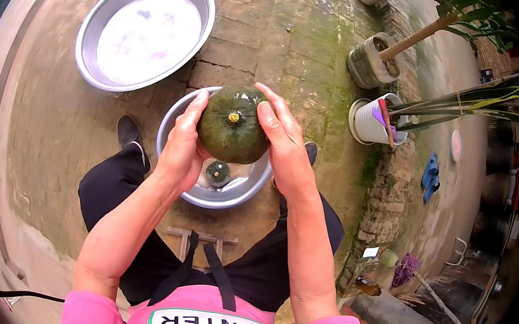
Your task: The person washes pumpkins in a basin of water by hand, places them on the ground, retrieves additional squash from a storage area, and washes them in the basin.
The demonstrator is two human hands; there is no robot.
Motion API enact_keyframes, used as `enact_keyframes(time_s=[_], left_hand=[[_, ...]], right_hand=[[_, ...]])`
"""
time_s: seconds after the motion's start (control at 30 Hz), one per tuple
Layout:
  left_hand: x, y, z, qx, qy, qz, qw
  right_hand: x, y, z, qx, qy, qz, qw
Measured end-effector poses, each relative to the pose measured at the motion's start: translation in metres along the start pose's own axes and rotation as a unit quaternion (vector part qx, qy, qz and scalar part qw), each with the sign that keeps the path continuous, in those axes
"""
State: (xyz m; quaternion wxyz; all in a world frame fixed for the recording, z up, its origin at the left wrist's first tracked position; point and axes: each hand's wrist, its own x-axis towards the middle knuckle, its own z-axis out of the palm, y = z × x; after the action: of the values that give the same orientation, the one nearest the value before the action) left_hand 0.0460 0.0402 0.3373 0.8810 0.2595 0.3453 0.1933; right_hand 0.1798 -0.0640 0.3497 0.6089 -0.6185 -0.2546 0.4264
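Note:
A round dark green pumpkin (230, 136), wet and shiny with a yellow stem spot facing up, is held between my two hands. My left hand (185, 141) wraps around its left side, and my right hand (285, 140) grips the right side with the thumb on top. Below it stands a metal basin (187, 196) between my feet. A second, smaller-looking green pumpkin (218, 174) lies in that basin, in shallow liquid. The held pumpkin hides the far part of the basin.
A larger metal basin (90, 67) with a bright whitish inside stands at the upper left. Potted plants in a grey pot (366, 71) and a white pot (368, 125) line the right. Blue slippers (430, 178) and a mop (406, 271) lie farther right. A wooden stool (202, 235) is beneath me.

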Motion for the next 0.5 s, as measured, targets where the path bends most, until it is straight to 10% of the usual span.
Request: enact_keyframes(time_s=[0.5], left_hand=[[-0.011, 0.014, 0.003, 0.084, -0.048, 0.010, 0.995]], right_hand=[[0.002, -0.001, -0.007, -0.084, -0.013, 0.041, 0.996]])
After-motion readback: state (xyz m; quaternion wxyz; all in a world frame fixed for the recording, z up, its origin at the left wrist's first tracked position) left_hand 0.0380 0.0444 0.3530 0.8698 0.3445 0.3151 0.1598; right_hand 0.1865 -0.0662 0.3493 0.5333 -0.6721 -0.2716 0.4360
